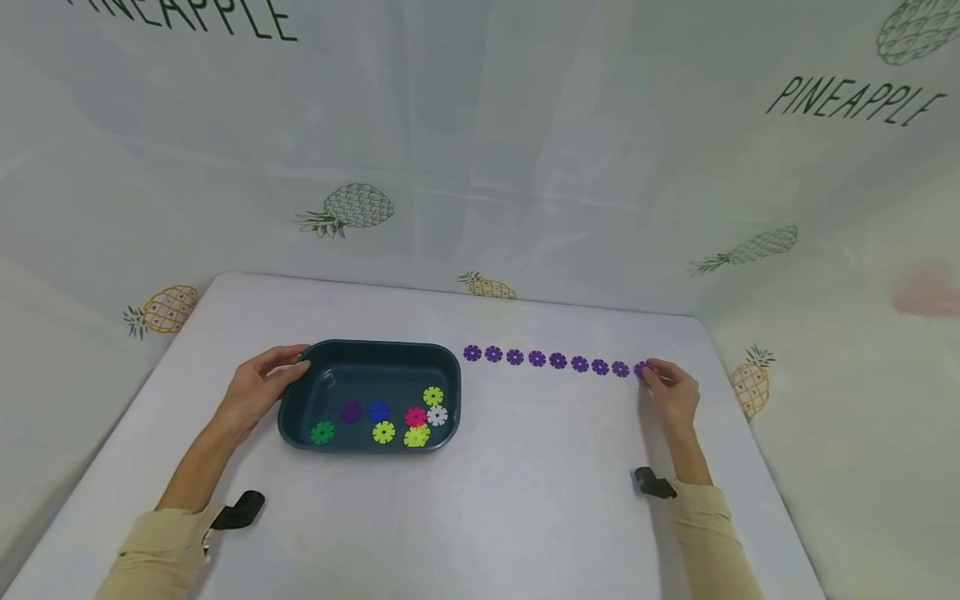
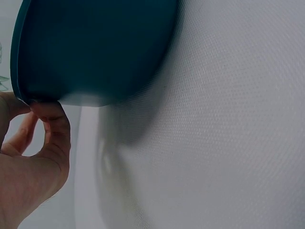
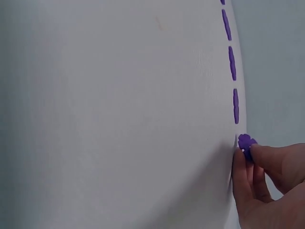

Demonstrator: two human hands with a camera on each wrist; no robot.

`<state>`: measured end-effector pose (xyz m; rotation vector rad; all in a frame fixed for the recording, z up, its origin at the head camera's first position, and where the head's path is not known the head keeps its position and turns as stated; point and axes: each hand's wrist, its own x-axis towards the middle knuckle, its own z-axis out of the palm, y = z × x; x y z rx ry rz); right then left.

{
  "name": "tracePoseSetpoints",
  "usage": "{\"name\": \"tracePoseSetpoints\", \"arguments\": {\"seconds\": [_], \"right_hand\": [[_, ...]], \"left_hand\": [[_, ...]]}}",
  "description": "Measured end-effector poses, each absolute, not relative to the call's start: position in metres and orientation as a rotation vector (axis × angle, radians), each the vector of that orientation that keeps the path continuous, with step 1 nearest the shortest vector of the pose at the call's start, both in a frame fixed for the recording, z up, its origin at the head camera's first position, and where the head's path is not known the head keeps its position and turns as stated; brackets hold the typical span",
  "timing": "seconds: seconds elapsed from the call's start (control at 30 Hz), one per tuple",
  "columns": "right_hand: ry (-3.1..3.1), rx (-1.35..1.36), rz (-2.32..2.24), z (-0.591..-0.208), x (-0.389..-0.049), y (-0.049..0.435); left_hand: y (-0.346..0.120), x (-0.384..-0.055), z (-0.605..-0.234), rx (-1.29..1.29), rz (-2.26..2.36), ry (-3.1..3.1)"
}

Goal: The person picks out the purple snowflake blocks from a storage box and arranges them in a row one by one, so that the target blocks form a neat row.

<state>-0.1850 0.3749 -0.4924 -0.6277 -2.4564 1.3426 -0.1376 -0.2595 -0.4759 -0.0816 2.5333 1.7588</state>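
Observation:
My left hand (image 1: 251,392) grips the left rim of a dark teal plastic tray (image 1: 375,365), thumb and fingers pinching its edge in the left wrist view. Several flower-shaped plastic discs lie in the tray: a green one (image 1: 322,432), a purple one (image 1: 351,412), a blue one (image 1: 378,412), a pink one (image 1: 416,417), a white one (image 1: 437,415) and yellow ones (image 1: 384,432). At the right, my right hand (image 1: 675,398) pinches a purple flower disc (image 3: 245,141) between thumb and fingertips, tilted up off the surface, at the right end of a row of purple discs (image 1: 558,361).
The white table (image 1: 525,500) has its far edge just behind the row. A pale curtain (image 1: 525,167) printed with pineapples hangs behind and beside it. Dark wrist-camera mounts (image 1: 240,510) stick out from both sleeves.

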Motion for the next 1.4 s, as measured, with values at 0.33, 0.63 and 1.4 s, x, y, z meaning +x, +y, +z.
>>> {"name": "tracePoseSetpoints", "arguments": {"seconds": [0.33, 0.63, 1.4], "right_hand": [[-2.603, -0.558, 1.128, -0.490, -0.188, 0.384], [-2.699, -0.535, 1.153, -0.490, -0.188, 0.388], [-2.696, -0.378, 1.195, -0.486, -0.180, 0.364]], "left_hand": [[-0.258, -0.137, -0.474, -0.074, 1.761, 2.530], [-0.257, -0.135, -0.473, -0.062, 1.775, 2.524], [-0.258, -0.136, -0.474, -0.084, 1.768, 2.523]]}}
